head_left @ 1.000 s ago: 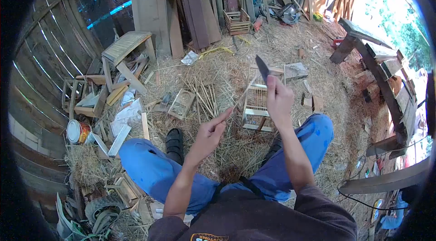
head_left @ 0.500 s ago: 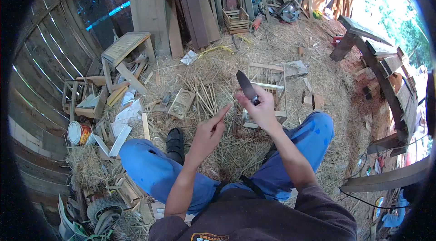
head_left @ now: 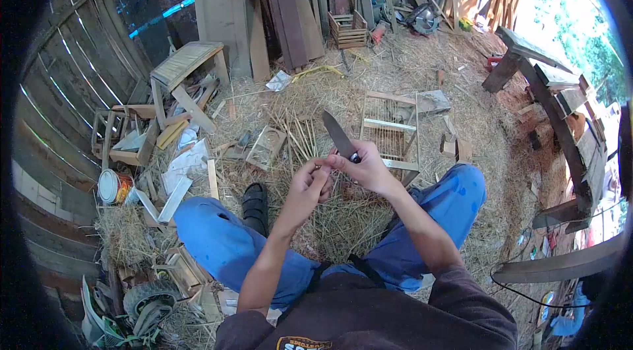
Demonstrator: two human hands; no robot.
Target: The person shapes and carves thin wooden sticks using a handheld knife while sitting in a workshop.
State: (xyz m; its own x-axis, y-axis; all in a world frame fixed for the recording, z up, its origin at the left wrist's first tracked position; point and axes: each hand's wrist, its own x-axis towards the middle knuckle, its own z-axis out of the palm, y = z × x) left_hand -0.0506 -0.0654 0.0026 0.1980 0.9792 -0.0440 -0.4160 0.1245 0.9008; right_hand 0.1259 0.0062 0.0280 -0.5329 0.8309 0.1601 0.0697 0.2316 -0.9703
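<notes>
My right hand (head_left: 370, 170) is closed around a knife (head_left: 338, 134), its dark broad blade pointing up and to the left. Close beside it, my left hand (head_left: 310, 182) has its fingers curled in a pinch, and the two hands meet at the fingertips. Whatever the left fingers hold, if anything, is too small to make out. Just beyond the hands lies a wooden frame with thin bars, like a small cage (head_left: 390, 124). Several thin sticks (head_left: 300, 131) are spread on the straw, next to a small wooden piece (head_left: 266, 148).
Straw and shavings cover the ground. A small wooden stool (head_left: 188, 63) and a paint can (head_left: 113, 187) stand left. Planks (head_left: 280, 7) lean at the back, near a slatted crate (head_left: 348, 30) and a circular saw (head_left: 423, 20). A timber bench (head_left: 554, 106) stands right.
My left hand has gone from a pointing finger, apart from the right, to a pinch against it. The right hand and knife have shifted slightly left and down.
</notes>
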